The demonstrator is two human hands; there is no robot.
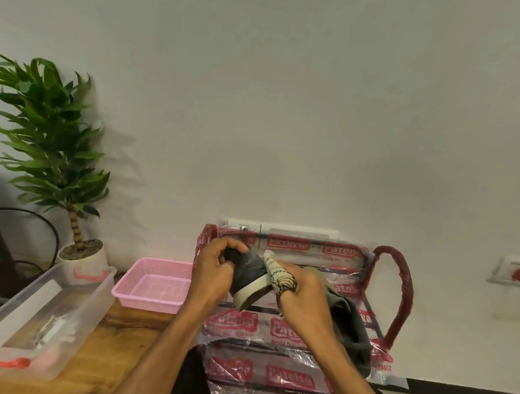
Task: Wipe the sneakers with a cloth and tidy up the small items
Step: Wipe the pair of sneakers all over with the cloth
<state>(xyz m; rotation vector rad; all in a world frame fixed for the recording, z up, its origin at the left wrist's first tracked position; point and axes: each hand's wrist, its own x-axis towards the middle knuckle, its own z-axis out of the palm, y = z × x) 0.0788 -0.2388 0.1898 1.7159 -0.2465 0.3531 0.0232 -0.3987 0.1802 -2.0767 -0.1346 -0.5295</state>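
Gripping the dark sneaker [248,270] by one end, the left hand [212,272] is holding it tilted above the plastic-wrapped bag [277,328] beside the desk's [112,339] right edge, exposing the pale sole rim to the right hand [305,294], which is clutching the bunched cloth [277,275] against it.

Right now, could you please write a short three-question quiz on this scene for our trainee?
1. True or false: the left hand grips the raised sneaker.
2. Which hand holds the patterned cloth against that sneaker? A) left B) right C) neither
3. Fill in: the basket on the wooden table is ____ in colour.
Key: 1 true; 2 B, the right hand; 3 pink.
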